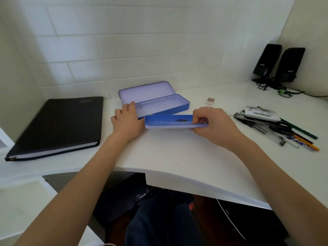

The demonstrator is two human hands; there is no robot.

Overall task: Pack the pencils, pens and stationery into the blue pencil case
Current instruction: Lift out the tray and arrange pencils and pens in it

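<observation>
The right hand [211, 123] pinched the right end of a blue tray [170, 121], thumb and curled fingers closed on its rim, holding it slightly tilted just in front of the case [156, 100]. The left hand [126, 121] lay at the case's left end, fingers curled against the edge of the bottom half; whether it gripped or only steadied it could not be told. The case sat open on the white desk [177, 157], its lid leaning back toward the tiled wall, the bottom half showing a pale inside. Right of the case lay a small eraser [210, 100]. Further right, well apart from the case, a heap of pens and pencils [276, 128] lay with a printed packet [260, 113] on top. A black folder [58, 125] lay left of the case. Two black speakers [278, 64] stood in the far right corner.
</observation>
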